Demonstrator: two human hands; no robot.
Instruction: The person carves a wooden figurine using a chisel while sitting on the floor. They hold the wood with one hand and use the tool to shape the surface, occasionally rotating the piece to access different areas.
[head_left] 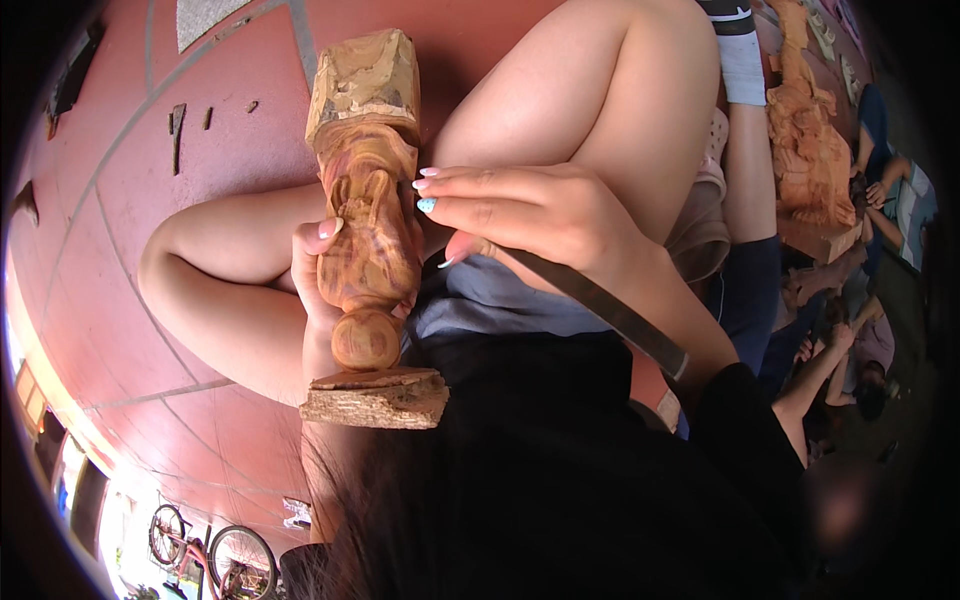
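A red floor point(215, 320) crossed by pale seams spread out left of the carved wooden figure point(375, 255), with a bicycle point(215, 560) at the lower left of it and a larger reddish wooden carving point(808, 150) far to its right, near other people.

The figure itself lay lengthwise above the person's lap, between the bare legs, its squared block end point(365, 85) pointing away and its flat base point(375, 398) toward the person's chest. The left forearm came up beneath the base, and the left hand point(310, 265) was closed around the figure's left side — thumb laid on the carved surface, the other fingers mostly hidden behind the wood.

The right forearm slanted in from the lower right of the figure, the hand turned back down toward it. That right hand point(565, 215) was partly closed, fingers stretched nearly straight and thumb below, holding a flat dark metal tool point(615, 312) along the palm. The fingertips sat just beside the figure's right side — whether the tool's hidden end touched the wood could not be told.
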